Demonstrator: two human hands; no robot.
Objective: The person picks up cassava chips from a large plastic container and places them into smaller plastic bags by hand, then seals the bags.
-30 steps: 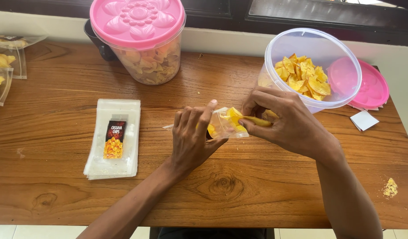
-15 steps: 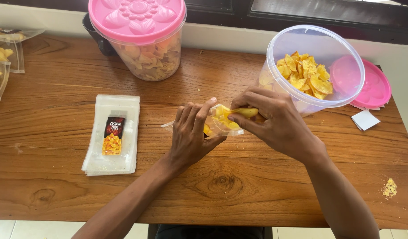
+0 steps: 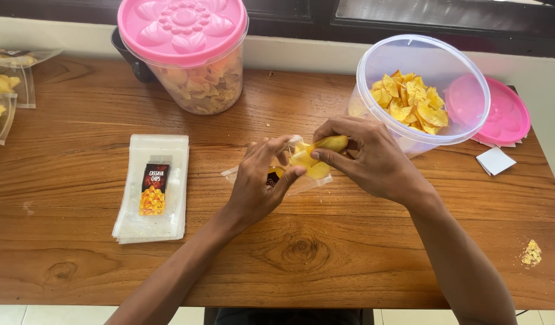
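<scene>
My left hand point(image 3: 262, 183) holds a small clear plastic bag point(image 3: 298, 174) at the middle of the wooden table point(image 3: 325, 253), its mouth held apart by thumb and fingers. Several yellow chips sit inside the bag. My right hand point(image 3: 371, 156) pinches a yellow chip point(image 3: 331, 143) at the bag's mouth. Just behind my right hand an open clear tub point(image 3: 423, 90) lies tilted toward me with more yellow chips point(image 3: 413, 102) in it.
A stack of empty labelled bags point(image 3: 152, 186) lies to the left. A closed tub with a pink lid point(image 3: 184, 51) stands at the back. A loose pink lid point(image 3: 497, 114), a white paper slip point(image 3: 495, 161), filled bags point(image 3: 3, 90) at far left, crumbs point(image 3: 531, 253) at right.
My right hand has shifted slightly up and left, bringing a chip to the bag's mouth. My left hand keeps hold of the bag in about the same spot.
</scene>
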